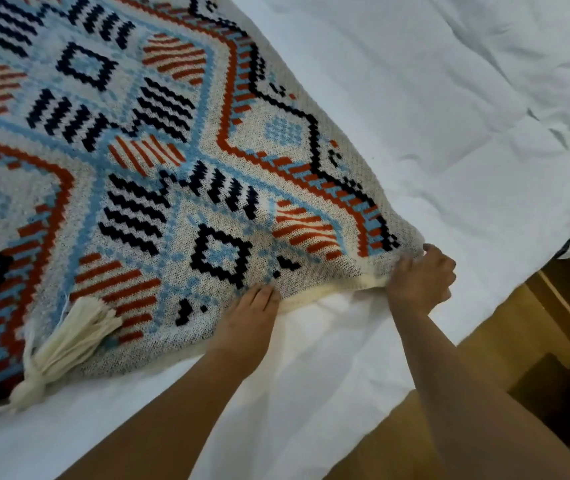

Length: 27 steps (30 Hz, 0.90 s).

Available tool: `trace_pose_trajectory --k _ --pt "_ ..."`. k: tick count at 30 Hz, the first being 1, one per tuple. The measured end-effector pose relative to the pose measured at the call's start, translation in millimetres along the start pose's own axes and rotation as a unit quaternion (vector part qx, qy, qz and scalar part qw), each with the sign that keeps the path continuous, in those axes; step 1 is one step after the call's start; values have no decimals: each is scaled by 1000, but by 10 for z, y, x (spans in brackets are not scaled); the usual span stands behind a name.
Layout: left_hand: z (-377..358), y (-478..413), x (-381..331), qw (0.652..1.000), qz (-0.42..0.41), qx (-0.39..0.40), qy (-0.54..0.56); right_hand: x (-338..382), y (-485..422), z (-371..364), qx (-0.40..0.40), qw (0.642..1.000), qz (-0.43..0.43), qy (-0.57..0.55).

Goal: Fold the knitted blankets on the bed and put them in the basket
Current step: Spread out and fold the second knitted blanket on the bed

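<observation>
Closest in, at 5 o'clock, a strip of wooden floor [505, 344] beside the bed [467, 140], with both forearms reaching up from 6 o'clock over the white bedding. Just beyond, on the near hem, the left hand [247, 318]: fingers [268, 294] together, pointing toward 1 o'clock, tips at the cream edging; cannot tell whether pinching the hem or only pressing on it. At its 3 o'clock, the right hand [422, 278]: fingers curled tight, clamped on the corner of the knitted blanket [138, 150], bunching the cream border there. Over at 8 o'clock, a cream tassel [65, 341], knotted at its end, flopped back onto the pattern. Farther off, from 9 to 12 o'clock, the blanket itself, spread flat on the bed in navy, rust and pale-blue diamonds, running out of view at the left and top. Beyond that, from 1 to 3 o'clock, only rumpled white bedding. No basket in view. Judged from the drape and the open knit: soft, limp, fairly light, probably stretchy, prone to sagging and skewing if lifted by a single point, apt to snag at the tassels. Best taken at two corners or along the hem with both hands, lifting evenly and keeping tassels clear of the fold. Folding seemingly at its start.
</observation>
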<state>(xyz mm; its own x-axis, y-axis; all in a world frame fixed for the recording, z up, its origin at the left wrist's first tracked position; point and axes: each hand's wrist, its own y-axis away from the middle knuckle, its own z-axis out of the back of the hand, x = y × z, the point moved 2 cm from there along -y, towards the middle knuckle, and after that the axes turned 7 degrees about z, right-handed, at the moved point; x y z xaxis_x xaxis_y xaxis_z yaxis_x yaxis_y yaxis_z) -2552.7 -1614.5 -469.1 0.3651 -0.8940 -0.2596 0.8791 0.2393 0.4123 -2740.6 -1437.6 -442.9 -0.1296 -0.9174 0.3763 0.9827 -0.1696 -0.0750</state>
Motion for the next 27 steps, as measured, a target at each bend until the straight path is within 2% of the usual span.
trace_pose_trajectory --k 2,6,9,13,15,17,21,23,26,27 --pt "-9 72 100 1000 -2 -15 2 142 147 -30 1 997 74 15" --pt "-16 223 333 1000 8 -26 -11 466 484 -178 55 978 200 30" --pt "13 387 565 999 21 -41 -29 733 812 -295 89 957 276 -5" --pt "16 688 1111 996 63 2 -69 1151 1503 -418 140 906 393 -67" --pt "58 864 1448 993 95 20 -65 1366 1949 -516 212 870 439 -75" --pt "156 1043 1741 989 120 -8 -86 1566 2414 -583 278 833 473 -74" --pt "311 1426 2209 978 167 -15 -124 1883 3194 -610 326 784 524 -66" --pt "320 1589 2389 975 169 -10 -140 1990 3469 -616 356 763 539 -40" --pt "406 1783 2604 973 138 -47 -178 2117 3868 -638 399 724 562 22" --pt "414 1831 2658 977 126 -27 -173 2153 3981 -643 398 713 575 52"
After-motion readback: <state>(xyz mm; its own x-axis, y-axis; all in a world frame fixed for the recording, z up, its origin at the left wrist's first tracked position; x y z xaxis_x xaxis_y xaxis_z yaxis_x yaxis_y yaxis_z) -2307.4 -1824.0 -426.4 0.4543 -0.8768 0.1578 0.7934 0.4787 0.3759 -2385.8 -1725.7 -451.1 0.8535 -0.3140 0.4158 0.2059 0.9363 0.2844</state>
